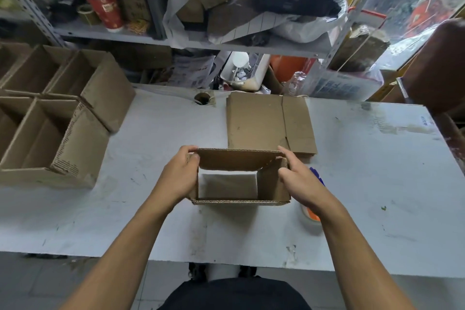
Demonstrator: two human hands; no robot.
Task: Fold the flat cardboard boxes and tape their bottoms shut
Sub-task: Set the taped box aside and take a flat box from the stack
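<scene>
- Near edge of surface [176, 234] runs across at 6 o'clock; bare white top btwn that edge and the box.
- Opened box [241, 176] at centre, held over the surface, squared into a tube, both ends open; surface visible thru it.
- L hand [180, 176] at 9 o'clock of box: grip clamped on its left wall, thumb inside, fingers curled over the far top corner.
- R hand [300, 181] at 3 o'clock: grip clamped on right wall, thumb inside, fingers outside.
- Tape roll [312, 216] at 4 o'clock, partly under R forearm; blue item [316, 175] just beside R hand, too hidden to tell what.
- Flat box stack [266, 123] at 12 o'clock, near far edge.
- Folded boxes [55, 118] crowd 9–10 o'clock; right side of the surface is bare.
</scene>
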